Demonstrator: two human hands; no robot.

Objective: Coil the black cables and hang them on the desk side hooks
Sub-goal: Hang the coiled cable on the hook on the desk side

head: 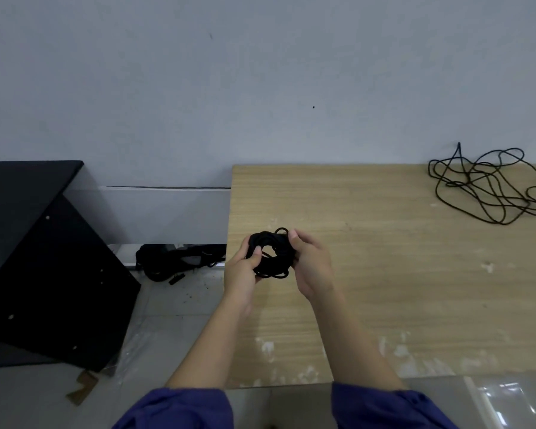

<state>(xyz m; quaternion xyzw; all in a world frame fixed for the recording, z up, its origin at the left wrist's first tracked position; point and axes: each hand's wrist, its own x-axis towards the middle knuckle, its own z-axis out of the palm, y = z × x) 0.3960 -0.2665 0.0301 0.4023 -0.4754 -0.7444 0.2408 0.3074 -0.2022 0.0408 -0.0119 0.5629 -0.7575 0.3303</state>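
A black cable wound into a small tight coil (271,247) is held above the left part of the wooden desk (399,274). My left hand (243,272) grips the coil's left side, thumb across the ring. My right hand (308,266) grips its right side, thumb on top. A few loops stick out at the coil's top and bottom. A second black cable (489,190) lies loose and tangled at the desk's far right corner. No hooks on the desk's side can be seen.
A black panel (53,274) leans on the floor to the left. A heap of black cables or straps (180,261) lies on the floor by the wall, beside the desk's left edge. Cardboard scraps (84,387) lie in front of the panel.
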